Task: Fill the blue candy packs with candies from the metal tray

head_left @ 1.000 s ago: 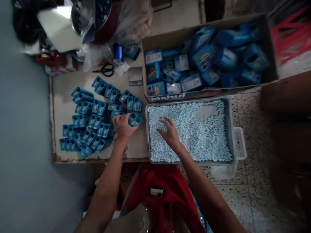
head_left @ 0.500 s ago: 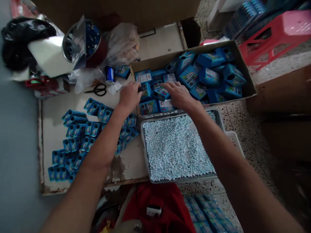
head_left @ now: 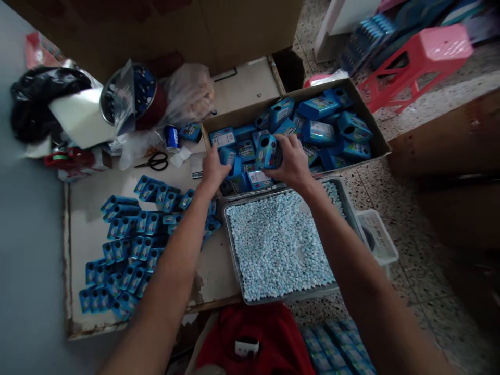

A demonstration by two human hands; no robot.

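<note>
My right hand (head_left: 292, 162) grips a small blue printed carton (head_left: 266, 151), raised slightly above the others, its round dark hole showing. At the near left corner of the long cardboard box (head_left: 377, 139), my left hand (head_left: 214, 171) has its fingers and thumb closed on another blue carton (head_left: 227, 154), partly hidden by the hand. Many more loose blue cartons (head_left: 320, 133) fill the box. Just below both forearms lies a metal tray (head_left: 233, 245) spread with small pale blue and white pellets (head_left: 281, 245).
Rows of blue cartons (head_left: 125, 226) stand on the worn table (head_left: 214, 271) at left. Scissors (head_left: 157, 161), a blue can (head_left: 171, 137), a pot (head_left: 154, 107) and plastic bags (head_left: 191, 91) lie behind them. A pink stool (head_left: 441, 49) and brown boxes (head_left: 449, 140) stand at right.
My right hand has lifted a carton and tilted it up from the pile. My left hand has closed on a carton near the box's left end. The view has shifted slightly.
</note>
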